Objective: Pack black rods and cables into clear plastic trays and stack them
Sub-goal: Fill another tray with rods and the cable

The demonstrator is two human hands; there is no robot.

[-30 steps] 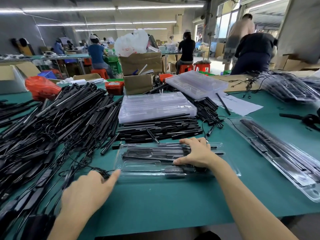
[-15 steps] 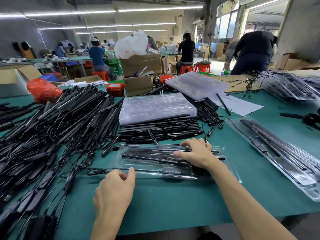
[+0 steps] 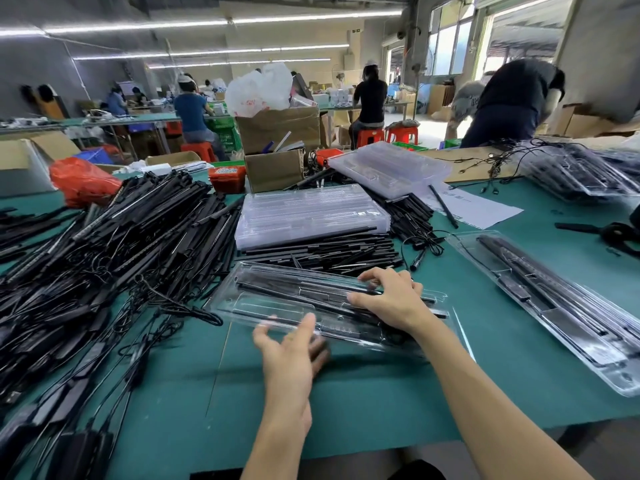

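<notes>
A clear plastic tray (image 3: 263,303) lies on the green table in front of me, with black rods (image 3: 304,285) and a cable part inside it. My right hand (image 3: 391,299) rests on the tray's right half, its arched fingers pressing on the rods near the far edge. My left hand (image 3: 291,355) is blurred, with fingers spread, at the tray's near edge. Loose black rods (image 3: 329,251) lie just behind the tray. A stack of empty clear trays (image 3: 308,213) sits behind those. Packed trays (image 3: 554,306) are stacked at my right.
A big heap of black rods with cables (image 3: 104,254) covers the table's left side. More clear trays (image 3: 388,168), a cardboard box (image 3: 273,168) and a paper sheet (image 3: 478,209) lie farther back. Other packed trays (image 3: 581,171) sit at the far right. People work behind.
My left hand has left the cable heap and moved right to the tray's near edge. The tray has turned a little, its left end shifting away. My right hand's fingers have arched.
</notes>
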